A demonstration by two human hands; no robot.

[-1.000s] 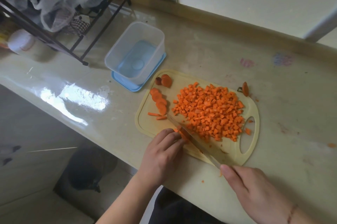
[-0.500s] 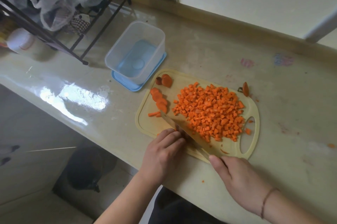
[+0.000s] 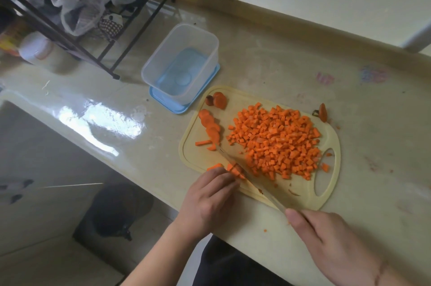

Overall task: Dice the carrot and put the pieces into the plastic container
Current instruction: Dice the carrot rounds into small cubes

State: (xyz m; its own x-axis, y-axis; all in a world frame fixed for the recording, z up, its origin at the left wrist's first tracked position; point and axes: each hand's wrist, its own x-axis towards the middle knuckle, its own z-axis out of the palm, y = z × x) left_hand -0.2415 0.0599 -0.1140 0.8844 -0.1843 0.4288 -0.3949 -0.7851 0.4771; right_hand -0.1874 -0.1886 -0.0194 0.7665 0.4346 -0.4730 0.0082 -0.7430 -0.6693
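A person dices carrot on a pale yellow cutting board at a glossy kitchen counter, the left hand curled knuckles-up at the board's 7 o'clock edge, fingertips pinning a small bundle of carrot strips against the blade. The right hand reaches in from 5 o'clock, wrapped round the handle of a knife, thumb laid along its top, the blade angling toward 10 o'clock across the board. A broad heap of diced carrot fills the board's middle; a row of uncut carrot slices lies at its 9 o'clock side, with end pieces at 11 o'clock and at 1 o'clock. The plastic container, holding no carrot, stands on a blue lid just off the board's 10 o'clock corner. The strips look stiff, light and likely damp, liable to roll or skid, so they are best held from above, near the cut, fingertips tucked back. The cubes would scatter if pinched and probably need scooping or sweeping across.
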